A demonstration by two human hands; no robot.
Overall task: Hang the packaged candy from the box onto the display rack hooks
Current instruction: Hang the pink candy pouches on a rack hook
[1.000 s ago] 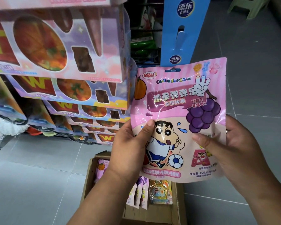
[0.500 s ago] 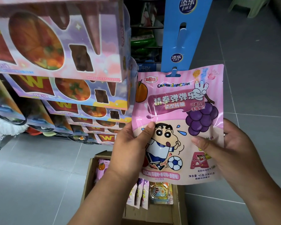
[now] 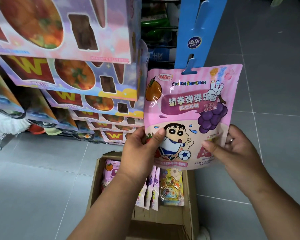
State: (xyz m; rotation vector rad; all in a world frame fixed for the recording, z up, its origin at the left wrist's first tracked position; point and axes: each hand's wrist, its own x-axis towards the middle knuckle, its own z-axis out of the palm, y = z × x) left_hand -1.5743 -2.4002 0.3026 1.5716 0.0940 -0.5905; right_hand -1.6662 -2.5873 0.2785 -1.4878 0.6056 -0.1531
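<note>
2 hands, left (image 3: 142, 149) and right (image 3: 232, 149), grip 1 candy pouch (image 3: 189, 108) above 1 box (image 3: 185, 215).

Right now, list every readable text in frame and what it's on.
"CRAYON SHINCHAN": pink candy pouch, upper front.
"金稻谷": the pouch's red oval logo.
"猜拳弹弹乐": the pouch's purple banner.
"添乐": round logo on the blue hanging strip.
"W": red panels on the stacked display boxes.
Pouch bottom fine print, box small print, packs in the cardboard box: too small or blurred.
</note>
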